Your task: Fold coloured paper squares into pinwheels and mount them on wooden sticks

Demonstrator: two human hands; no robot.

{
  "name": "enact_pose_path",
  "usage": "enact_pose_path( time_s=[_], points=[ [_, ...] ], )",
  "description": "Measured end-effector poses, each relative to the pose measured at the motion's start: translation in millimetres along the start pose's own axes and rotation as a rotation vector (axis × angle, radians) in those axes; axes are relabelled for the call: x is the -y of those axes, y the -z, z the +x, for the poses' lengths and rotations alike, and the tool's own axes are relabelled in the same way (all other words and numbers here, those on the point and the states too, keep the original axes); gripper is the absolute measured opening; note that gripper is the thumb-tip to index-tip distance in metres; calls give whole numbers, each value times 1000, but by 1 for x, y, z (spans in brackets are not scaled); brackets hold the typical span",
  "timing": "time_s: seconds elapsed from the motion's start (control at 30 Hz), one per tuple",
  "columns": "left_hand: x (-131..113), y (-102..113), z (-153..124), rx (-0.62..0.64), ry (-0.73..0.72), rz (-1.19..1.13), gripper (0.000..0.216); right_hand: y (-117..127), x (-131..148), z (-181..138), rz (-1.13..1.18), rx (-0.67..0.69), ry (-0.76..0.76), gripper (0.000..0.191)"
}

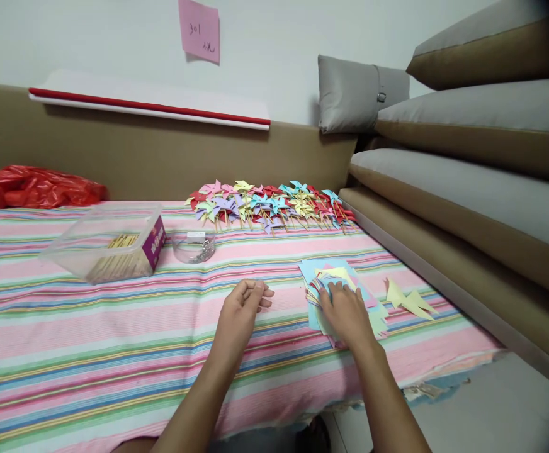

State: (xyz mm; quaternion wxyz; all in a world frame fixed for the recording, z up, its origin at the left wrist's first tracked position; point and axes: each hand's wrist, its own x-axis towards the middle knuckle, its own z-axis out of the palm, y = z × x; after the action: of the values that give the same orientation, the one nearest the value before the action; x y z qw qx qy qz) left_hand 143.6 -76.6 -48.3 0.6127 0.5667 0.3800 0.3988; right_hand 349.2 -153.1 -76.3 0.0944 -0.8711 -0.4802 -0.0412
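My right hand lies on a fanned stack of coloured paper sheets on the striped cloth, fingers spread flat and touching the top sheets. My left hand rests on the cloth just left of the stack, fingers curled together with the tips pinched; what they hold, if anything, is too small to see. A folded yellow paper piece lies to the right of the stack.
Several finished paper pinwheels lie in rows at the back. A clear plastic box of sticks and a small clear bag sit at left. Red plastic bag far left. Sofa cushions stack at right.
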Motion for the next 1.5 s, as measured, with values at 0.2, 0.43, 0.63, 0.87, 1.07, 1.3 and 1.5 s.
enact_pose_path(
  time_s=[0.2, 0.43, 0.63, 0.87, 1.07, 1.3, 1.5],
  points=[
    [4, 2, 5, 14, -52, 71, 38, 7, -8, -2, 80, -29, -50, 45],
    [12, 14, 0, 153, -158, 201, 34, 50, -27, -16, 145, -219, -275, 50],
    [11, 36, -12, 220, -198, 345, 29, 60, -44, -19, 210, -244, -261, 49],
    [16, -38, -34, 436, -807, 921, 39, 22, -48, -8, 267, -105, -129, 42],
    [47, -104, -27, 449, -962, 1415, 60, 11, -56, -3, 365, -40, -32, 36],
    [56, -116, -19, 454, -952, 1463, 64, 13, -74, 12, 552, -64, -68, 36],
    [57, -121, -11, 446, -945, 1454, 66, 33, -88, 12, 812, -238, -213, 28]
  ],
)
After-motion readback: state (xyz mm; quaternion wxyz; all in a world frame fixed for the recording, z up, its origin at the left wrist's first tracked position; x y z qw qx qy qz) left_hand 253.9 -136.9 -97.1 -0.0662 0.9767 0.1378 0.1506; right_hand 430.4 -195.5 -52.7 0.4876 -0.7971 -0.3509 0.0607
